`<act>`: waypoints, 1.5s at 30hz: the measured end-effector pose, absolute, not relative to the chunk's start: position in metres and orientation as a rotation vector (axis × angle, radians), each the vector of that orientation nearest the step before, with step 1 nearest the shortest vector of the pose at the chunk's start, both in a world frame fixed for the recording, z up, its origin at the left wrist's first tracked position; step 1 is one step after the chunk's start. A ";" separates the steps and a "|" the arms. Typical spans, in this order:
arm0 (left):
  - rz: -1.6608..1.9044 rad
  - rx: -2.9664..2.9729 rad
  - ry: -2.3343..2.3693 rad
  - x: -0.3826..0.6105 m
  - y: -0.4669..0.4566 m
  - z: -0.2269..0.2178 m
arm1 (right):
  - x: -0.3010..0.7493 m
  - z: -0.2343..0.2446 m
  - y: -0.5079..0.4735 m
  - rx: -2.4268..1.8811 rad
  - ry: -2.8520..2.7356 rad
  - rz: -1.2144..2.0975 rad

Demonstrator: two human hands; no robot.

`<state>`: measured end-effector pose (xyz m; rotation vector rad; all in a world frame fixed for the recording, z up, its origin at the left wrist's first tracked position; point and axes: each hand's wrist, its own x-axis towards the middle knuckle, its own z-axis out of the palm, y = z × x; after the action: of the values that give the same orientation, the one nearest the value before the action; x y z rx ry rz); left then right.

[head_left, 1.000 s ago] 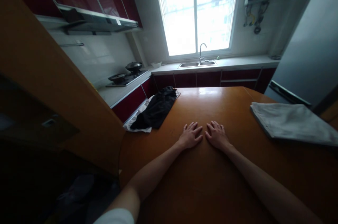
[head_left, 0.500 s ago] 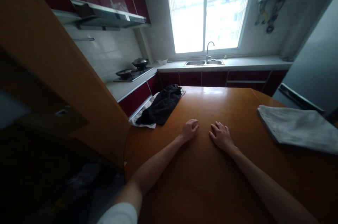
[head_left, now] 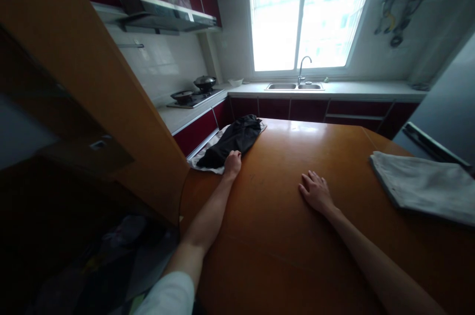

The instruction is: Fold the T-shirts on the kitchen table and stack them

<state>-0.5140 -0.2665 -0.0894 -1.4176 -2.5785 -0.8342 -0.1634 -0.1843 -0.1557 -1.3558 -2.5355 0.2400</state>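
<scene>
My left hand [head_left: 233,162] is at the near edge of a crumpled black garment [head_left: 241,137], its fingers closed on the cloth. The garment lies loosely bunched at the table's far left, and its exact kind cannot be made out. White cloth [head_left: 212,170] shows from under it along the left and near sides. My right hand [head_left: 316,190] rests palm down on the wooden table [head_left: 282,236], fingers spread, holding nothing. To its right lies a folded light grey cloth item [head_left: 426,184] with a darker underside.
A wooden partition [head_left: 122,92] rises beside the table's left edge. Beyond the table are a stove with a lidded wok [head_left: 205,82] and a pan [head_left: 181,96], and a counter with a double sink [head_left: 281,86]. A pale appliance [head_left: 445,97] stands at the right.
My left hand has moved left and forward from the bare tabletop to the black garment and closed on its edge. My right hand stays flat on the table. The view has shifted slightly left.
</scene>
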 end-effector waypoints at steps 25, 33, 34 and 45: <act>-0.599 -1.965 -2.300 -0.406 -0.287 -0.127 | -0.158 -0.149 -0.193 -0.640 -2.414 0.317; -1.058 -2.622 -1.539 -0.344 -0.302 -0.115 | -0.146 -0.152 -0.184 -1.140 -2.330 0.234; -1.108 -2.518 -1.615 -0.351 -0.300 -0.114 | -0.143 -0.152 -0.180 -1.208 -2.312 0.242; -0.982 -2.416 -1.956 -0.424 -0.274 -0.137 | -0.120 -0.141 -0.160 -1.469 -2.016 0.139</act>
<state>-0.4241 -0.2738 -0.1369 -2.4159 -1.9561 -0.9817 -0.1196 -0.1596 -0.1407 -1.4689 -2.0156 0.1388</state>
